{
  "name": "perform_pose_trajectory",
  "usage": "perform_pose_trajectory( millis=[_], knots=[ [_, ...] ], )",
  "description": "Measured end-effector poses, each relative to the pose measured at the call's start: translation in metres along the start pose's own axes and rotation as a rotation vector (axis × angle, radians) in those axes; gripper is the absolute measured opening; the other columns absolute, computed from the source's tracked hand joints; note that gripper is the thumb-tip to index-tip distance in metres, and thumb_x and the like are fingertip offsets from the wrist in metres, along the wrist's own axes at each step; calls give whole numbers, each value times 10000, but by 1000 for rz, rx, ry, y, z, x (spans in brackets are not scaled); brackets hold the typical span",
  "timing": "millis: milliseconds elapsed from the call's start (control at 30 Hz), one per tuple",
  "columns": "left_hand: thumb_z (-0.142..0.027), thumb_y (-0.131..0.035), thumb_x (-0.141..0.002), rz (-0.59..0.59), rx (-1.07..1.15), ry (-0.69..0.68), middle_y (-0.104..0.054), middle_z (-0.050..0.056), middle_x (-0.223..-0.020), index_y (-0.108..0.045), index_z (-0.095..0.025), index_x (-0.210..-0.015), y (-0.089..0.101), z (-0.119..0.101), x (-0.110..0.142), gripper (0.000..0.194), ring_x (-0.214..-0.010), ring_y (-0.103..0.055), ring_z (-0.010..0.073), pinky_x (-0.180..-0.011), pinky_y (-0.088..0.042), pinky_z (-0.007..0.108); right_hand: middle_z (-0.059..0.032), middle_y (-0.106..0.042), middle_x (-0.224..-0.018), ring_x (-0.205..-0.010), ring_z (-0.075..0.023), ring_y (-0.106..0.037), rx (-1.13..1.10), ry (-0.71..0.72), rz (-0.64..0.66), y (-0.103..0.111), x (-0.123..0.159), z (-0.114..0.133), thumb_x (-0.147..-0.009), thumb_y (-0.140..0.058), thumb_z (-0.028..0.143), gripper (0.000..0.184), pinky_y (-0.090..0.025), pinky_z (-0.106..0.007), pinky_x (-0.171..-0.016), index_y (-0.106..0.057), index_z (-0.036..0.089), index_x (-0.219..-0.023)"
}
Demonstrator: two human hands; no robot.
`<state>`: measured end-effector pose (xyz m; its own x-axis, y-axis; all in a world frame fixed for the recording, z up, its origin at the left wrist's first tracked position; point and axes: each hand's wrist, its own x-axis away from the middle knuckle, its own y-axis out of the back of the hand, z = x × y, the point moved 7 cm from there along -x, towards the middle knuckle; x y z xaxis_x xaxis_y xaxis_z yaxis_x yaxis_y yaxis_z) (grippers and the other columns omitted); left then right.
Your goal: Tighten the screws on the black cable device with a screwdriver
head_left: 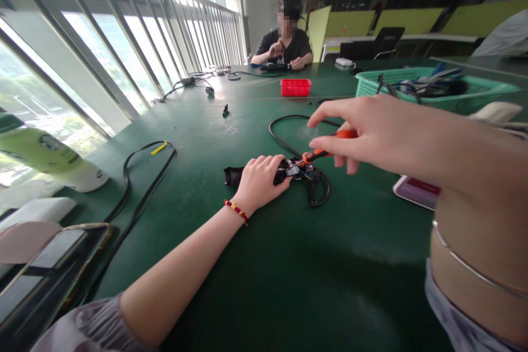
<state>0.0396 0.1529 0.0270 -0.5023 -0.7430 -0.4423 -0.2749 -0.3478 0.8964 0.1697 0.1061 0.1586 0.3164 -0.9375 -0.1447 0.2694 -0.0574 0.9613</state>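
My left hand (pixel 262 179) is closed around a black tube-shaped device (pixel 234 176) that lies on the table. Its right end is opened up, with thin wires and small metal parts showing. In my right hand (pixel 358 126) is an orange and black screwdriver (pixel 309 156), its shaft slanting down to the opened end. The thumb and index finger are spread, and the handle runs behind the thumb towards the other, curled fingers. A black cord (pixel 329 190) loops beside the device. Whether the screwdriver tip sits on a screw is too small to tell.
Beyond my hands are a red bin (pixel 296 87) and a small black part (pixel 225 110). A green basket (pixel 371 88) of tools stands at right. Phones, a green-and-white bottle (pixel 53 157) and a flat black cable (pixel 142 217) lie left. Another person (pixel 289 38) works opposite.
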Motion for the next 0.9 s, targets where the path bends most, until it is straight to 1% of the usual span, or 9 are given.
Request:
perform_pose_trajectory(
  millis=[133, 267, 367, 500, 567, 667, 767, 833, 900],
  knots=[
    [-393, -522, -834, -2, -3, -7, -675, 62, -982, -538, -165, -1177, 0, 0, 0, 412, -904, -602, 234, -793, -428, 352, -3, -635, -669, -542, -162, -564, 49, 49, -42, 5, 2, 4, -778, -590, 395, 390, -375, -297, -543, -593, 273, -1148],
    [-396, -519, -835, 2, -5, -4, -676, 63, -965, -543, -166, -1171, 0, 0, 0, 407, -898, -603, 236, -790, -427, 354, -6, -595, -565, -510, -163, -561, 35, -4, -5, -1, 2, 5, -850, -469, 488, 363, -383, -305, -551, -637, 235, -1049],
    [-394, -518, -837, 7, 2, 1, -675, 63, -971, -542, -168, -1169, 0, 0, 0, 403, -898, -603, 233, -789, -425, 351, 2, -563, -505, -468, -156, -541, 33, -37, 35, -5, 0, 1, -879, -403, 496, 385, -381, -310, -547, -655, 230, -998],
    [-397, -520, -836, 3, 2, -4, -674, 63, -987, -533, -170, -1177, -1, 0, 0, 410, -908, -602, 233, -794, -423, 349, 0, -620, -625, -512, -152, -550, 50, 32, -13, 1, -4, 0, -785, -573, 433, 351, -377, -301, -543, -633, 266, -1088],
    [-400, -517, -838, 0, -1, -5, -674, 61, -991, -529, -174, -1180, -1, 0, 0, 410, -911, -601, 230, -797, -422, 345, -11, -644, -694, -545, -157, -563, 48, 66, -30, 3, -5, 1, -757, -609, 400, 351, -382, -300, -545, -640, 272, -1083],
    [-401, -514, -839, -2, -6, -2, -674, 60, -965, -533, -178, -1172, 1, -1, 0, 401, -907, -603, 230, -794, -424, 344, -40, -647, -685, -584, -182, -585, 48, 37, -49, 3, -4, 3, -810, -549, 451, 306, -400, -311, -554, -677, 243, -994],
    [-397, -517, -838, 2, 3, 0, -674, 62, -954, -539, -179, -1161, 1, -1, 0, 391, -904, -604, 233, -788, -428, 348, -53, -614, -588, -591, -204, -594, 61, -11, -14, -2, -2, 3, -873, -447, 488, 372, -413, -321, -562, -701, 221, -924],
    [-398, -523, -835, 7, 6, 4, -675, 63, -956, -539, -182, -1162, 1, -1, -1, 392, -907, -604, 233, -788, -429, 347, -57, -618, -585, -606, -212, -601, 50, -13, -7, -4, -2, 2, -884, -429, 483, 384, -420, -325, -572, -701, 220, -949],
    [-400, -525, -835, 10, 6, 4, -675, 62, -965, -535, -181, -1168, 1, -1, -1, 398, -908, -603, 231, -790, -429, 346, -60, -653, -661, -635, -217, -611, 39, 5, -43, 0, -3, 1, -866, -467, 473, 362, -425, -328, -581, -682, 231, -1029]
  ],
)
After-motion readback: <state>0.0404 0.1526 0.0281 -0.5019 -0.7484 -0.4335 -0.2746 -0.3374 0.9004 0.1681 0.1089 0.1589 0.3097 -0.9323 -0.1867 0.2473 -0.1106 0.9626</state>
